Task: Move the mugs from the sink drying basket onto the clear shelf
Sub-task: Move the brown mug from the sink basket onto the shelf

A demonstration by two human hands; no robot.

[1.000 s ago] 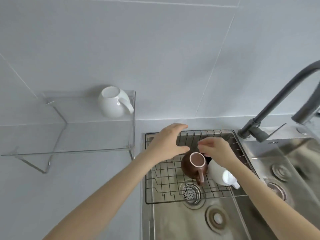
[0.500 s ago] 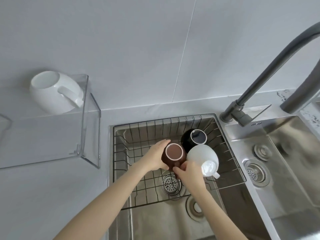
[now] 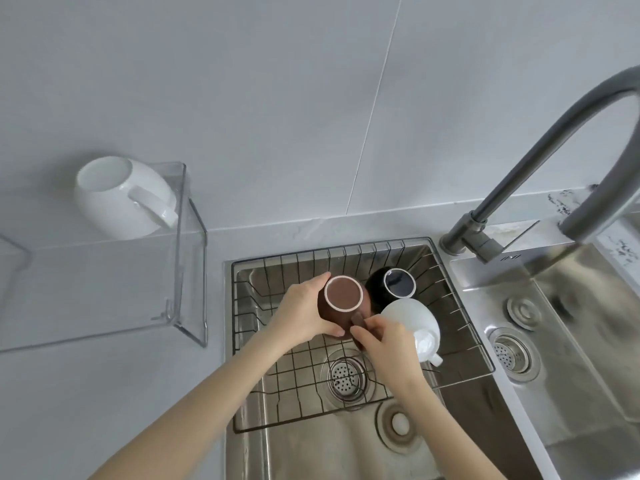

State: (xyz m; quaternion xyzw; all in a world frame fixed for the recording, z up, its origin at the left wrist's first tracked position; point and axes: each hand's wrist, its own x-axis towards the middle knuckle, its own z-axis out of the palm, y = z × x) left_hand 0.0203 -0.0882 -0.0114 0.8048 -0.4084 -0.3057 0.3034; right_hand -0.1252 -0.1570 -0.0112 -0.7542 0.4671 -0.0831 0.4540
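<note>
Over the wire basket (image 3: 460,370) in the sink (image 3: 311,452), the right hand (image 3: 386,344) pinched the handle of the brown mug (image 3: 341,301) while the left hand (image 3: 304,313) curled around its side. Beside it in the basket stood a black mug (image 3: 391,284) and an upturned white mug (image 3: 414,323); farther left, another white mug (image 3: 121,199) lay tilted on the clear shelf (image 3: 180,271)
</note>
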